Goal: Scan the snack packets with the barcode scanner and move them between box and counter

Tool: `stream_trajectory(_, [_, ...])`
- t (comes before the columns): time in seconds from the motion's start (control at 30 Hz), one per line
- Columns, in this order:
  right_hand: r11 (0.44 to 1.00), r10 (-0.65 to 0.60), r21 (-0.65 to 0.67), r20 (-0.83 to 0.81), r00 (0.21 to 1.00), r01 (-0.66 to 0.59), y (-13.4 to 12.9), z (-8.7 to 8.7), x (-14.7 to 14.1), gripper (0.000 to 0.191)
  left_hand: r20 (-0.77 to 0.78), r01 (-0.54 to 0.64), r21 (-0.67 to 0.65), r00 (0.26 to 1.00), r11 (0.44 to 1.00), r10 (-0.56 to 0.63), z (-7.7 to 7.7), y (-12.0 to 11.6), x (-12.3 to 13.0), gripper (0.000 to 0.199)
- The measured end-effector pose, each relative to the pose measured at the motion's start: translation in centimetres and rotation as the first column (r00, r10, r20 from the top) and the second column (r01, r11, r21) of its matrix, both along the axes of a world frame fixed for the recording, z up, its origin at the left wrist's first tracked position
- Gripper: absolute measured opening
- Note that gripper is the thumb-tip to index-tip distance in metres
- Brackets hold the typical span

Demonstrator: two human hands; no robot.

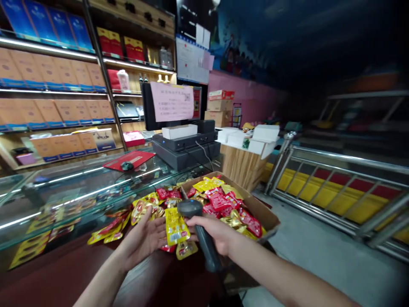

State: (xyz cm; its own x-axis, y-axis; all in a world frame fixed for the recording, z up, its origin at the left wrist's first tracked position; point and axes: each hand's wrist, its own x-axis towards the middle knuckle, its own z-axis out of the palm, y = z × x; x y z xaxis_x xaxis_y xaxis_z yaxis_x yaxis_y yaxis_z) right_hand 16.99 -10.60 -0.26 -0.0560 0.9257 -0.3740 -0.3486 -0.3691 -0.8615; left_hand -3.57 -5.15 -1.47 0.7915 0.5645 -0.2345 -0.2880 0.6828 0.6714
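A dark grey handheld barcode scanner (206,243) is gripped in my right hand (217,234), its head over the packets. Just below the scanner head, a yellow snack packet (177,228) with a barcode shows upright between my hands. My left hand (145,238) lies palm up, thumb raised and fingers stretched out to the packet's left edge; whether the fingertips support it I cannot tell. Beyond my hands, red, yellow and gold packets fill an open cardboard box (271,228). More yellow packets (111,226) are piled on the glass counter (79,183) to the left.
A monitor (147,106) with a pink paper sheet stands behind a black cash drawer (182,153). On the counter lies a red folder (129,161) with a mouse on it. Shelves of boxes (47,70) line the left; a metal railing (319,183) runs at right.
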Motion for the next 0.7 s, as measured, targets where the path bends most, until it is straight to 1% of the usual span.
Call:
stream_trajectory(0.1, [0.999, -0.029, -0.034, -0.062, 0.998, 0.027, -0.8, 2.1, 4.3, 0.013, -0.028, 0.119, 0.030, 0.993, 0.992, -0.118, 3.0, 0.6, 4.3, 0.069])
stream_trajectory(0.17, [0.994, -0.106, -0.018, -0.022, 0.994, 0.106, -1.4, 3.5, 7.3, 0.013, -0.053, 0.182, 0.057, 0.982, 0.982, -0.179, 4.9, 1.1, 7.7, 0.068])
stream_trajectory(0.23, [0.985, -0.172, -0.007, 0.023, 0.985, 0.172, -2.1, 4.8, 10.4, 0.015, -0.050, 0.240, 0.080, 0.970, 0.967, -0.237, 6.3, 1.4, 11.2, 0.069])
stream_trajectory(0.3, [0.979, -0.205, 0.001, 0.040, 0.978, 0.206, -3.0, 5.9, 13.4, 0.018, -0.036, 0.296, 0.095, 0.955, 0.950, -0.294, 7.2, 1.5, 14.7, 0.070])
stream_trajectory(0.4, [0.957, -0.288, 0.048, 0.081, 0.954, 0.285, -4.2, 7.0, 17.3, 0.014, -0.037, 0.346, 0.085, 0.938, 0.934, -0.344, 7.6, 1.5, 18.9, 0.073])
stream_trajectory(0.5, [0.924, -0.382, 0.074, 0.143, 0.913, 0.375, -4.9, 7.1, 20.2, 0.012, -0.067, 0.332, 0.056, 0.942, 0.942, -0.328, 7.1, 1.4, 21.3, 0.072])
stream_trajectory(0.6, [0.918, -0.396, 0.072, 0.143, 0.907, 0.389, -5.0, 6.6, 21.5, 0.012, -0.087, 0.308, 0.051, 0.949, 0.950, -0.303, 6.5, 1.7, 21.8, 0.071])
stream_trajectory(0.7, [0.921, -0.388, 0.081, 0.143, 0.911, 0.380, -4.6, 6.1, 20.9, 0.010, -0.081, 0.296, 0.059, 0.953, 0.953, -0.291, 6.1, 2.2, 20.4, 0.071])
